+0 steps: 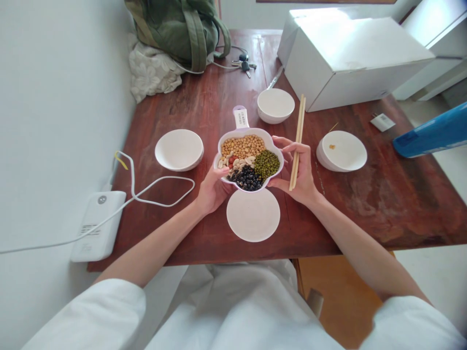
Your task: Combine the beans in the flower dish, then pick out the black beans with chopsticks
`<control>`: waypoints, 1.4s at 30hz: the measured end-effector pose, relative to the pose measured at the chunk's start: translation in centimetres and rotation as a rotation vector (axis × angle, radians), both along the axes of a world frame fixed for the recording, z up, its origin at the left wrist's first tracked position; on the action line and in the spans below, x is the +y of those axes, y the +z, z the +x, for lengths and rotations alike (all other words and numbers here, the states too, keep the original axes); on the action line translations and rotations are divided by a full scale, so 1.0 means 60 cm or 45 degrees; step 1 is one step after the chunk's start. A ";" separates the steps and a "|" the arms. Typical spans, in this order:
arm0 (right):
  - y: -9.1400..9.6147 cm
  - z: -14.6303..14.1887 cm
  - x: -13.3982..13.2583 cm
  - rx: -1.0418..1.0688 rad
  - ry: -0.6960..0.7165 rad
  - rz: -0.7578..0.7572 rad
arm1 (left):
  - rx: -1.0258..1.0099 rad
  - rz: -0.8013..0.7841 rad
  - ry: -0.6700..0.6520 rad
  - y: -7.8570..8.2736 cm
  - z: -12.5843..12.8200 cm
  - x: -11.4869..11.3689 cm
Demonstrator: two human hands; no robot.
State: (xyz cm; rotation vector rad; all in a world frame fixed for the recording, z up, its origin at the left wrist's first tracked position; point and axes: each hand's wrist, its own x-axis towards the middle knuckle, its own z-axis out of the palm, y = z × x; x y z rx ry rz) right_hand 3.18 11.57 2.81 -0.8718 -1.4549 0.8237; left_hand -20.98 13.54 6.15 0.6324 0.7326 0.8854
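Cupping the near edge of a flower-shaped divided dish point(248, 130) in my left hand point(211, 192) above a white plate point(253, 215), I clasp its other side and wooden chopsticks point(297, 146) in my right hand point(297, 170), with soybeans point(242, 146) and black beans point(246, 178) in its compartments and a white bowl point(276, 104) beyond on the table point(383, 204).

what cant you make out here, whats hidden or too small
All in the head view:
Underside of the tray: hidden by the left hand and the right hand.
Print on the tray's tag: too small to read.
Orange speck in the bowl: too small to identify.
Blue object: cut off by the right edge.
Green backpack: cut off by the top edge.
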 end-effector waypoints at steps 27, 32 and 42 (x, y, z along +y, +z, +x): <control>0.273 0.044 0.001 -0.297 0.210 0.333 | -0.098 0.108 0.021 -0.008 0.004 -0.012; 0.267 0.046 0.034 -0.346 0.304 0.409 | -0.038 0.072 0.019 -0.008 0.005 -0.013; 0.261 0.084 0.032 -0.377 0.074 0.313 | 0.003 -0.013 0.028 -0.013 0.008 -0.017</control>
